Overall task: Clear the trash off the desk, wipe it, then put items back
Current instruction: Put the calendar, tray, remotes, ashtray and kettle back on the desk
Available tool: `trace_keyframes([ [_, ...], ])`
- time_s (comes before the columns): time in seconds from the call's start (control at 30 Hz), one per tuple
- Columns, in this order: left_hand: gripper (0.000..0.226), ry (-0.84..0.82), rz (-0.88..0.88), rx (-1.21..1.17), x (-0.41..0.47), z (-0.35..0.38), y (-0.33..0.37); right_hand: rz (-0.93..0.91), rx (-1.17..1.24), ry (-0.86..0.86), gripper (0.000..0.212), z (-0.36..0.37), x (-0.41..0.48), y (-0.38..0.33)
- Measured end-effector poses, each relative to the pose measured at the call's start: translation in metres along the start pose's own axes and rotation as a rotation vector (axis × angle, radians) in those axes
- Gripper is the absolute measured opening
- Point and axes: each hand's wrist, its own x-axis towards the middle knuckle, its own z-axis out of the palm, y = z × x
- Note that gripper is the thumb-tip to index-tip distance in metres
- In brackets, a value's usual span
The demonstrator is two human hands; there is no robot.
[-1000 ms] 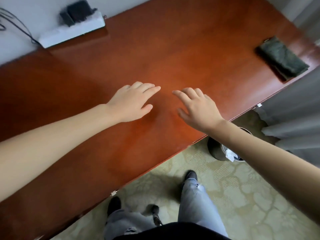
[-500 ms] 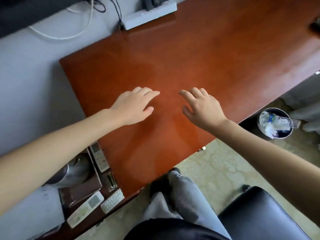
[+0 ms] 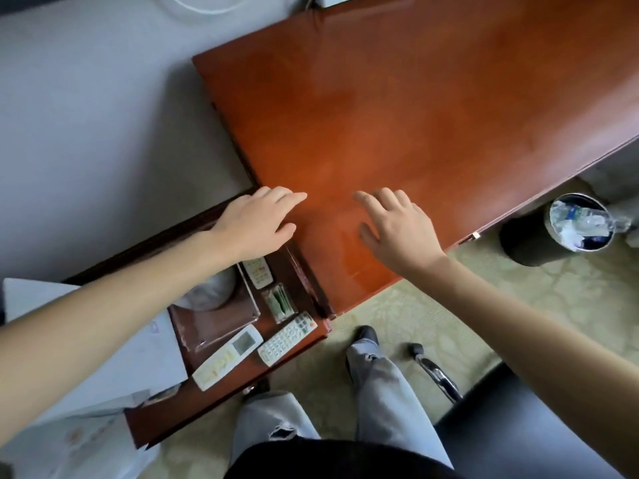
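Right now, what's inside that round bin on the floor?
The bin holds a clear plastic bottle and crumpled white scraps. Anything underneath them is covered and can't be seen.

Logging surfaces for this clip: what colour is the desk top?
Glossy reddish-brown wood, seen in the head view: desk.

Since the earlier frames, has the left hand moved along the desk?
Yes. The left hand has shifted toward the desk's left end; it now overhangs that edge, above the lower side table.
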Motion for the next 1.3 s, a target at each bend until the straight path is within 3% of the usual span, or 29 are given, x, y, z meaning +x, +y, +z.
trace_keyframes([
  [0.3, 0.047, 0.045, 0.093, -0.168, -0.107, 0.061, -0.057, 0.137, -0.017, 0.083, 0.039, 0.053, -0.059, -0.134],
  [0.5, 0.048, 0.219, -0.033, -0.062, -0.153, 0.118, -0.083, 0.222, 0.029, -0.15, 0.043, 0.13, -0.097, -0.18],
  [0.63, 0.071, 0.314, -0.254, 0.026, -0.156, 0.126, -0.1, 0.348, 0.08, -0.297, 0.054, 0.177, -0.102, -0.191],
  [0.8, 0.105, 0.187, -0.62, -0.188, -0.147, 0.114, -0.125, 0.632, 0.315, -0.345, 0.078, 0.217, -0.088, -0.196],
  [0.93, 0.104, 0.169, -0.792, -0.482, -0.15, 0.129, -0.13, 0.735, 0.368, -0.382, 0.089, 0.238, -0.085, -0.195],
  [1.2, 0.066, 0.114, -0.696, -0.409, -0.153, 0.135, -0.153, 0.731, 0.363, -0.324, 0.088, 0.261, -0.088, -0.19],
  [1.3, 0.078, -0.079, -0.597, -0.339, -0.144, 0.125, -0.165, 0.725, 0.384, -0.295, 0.079, 0.265, -0.09, -0.189],
])
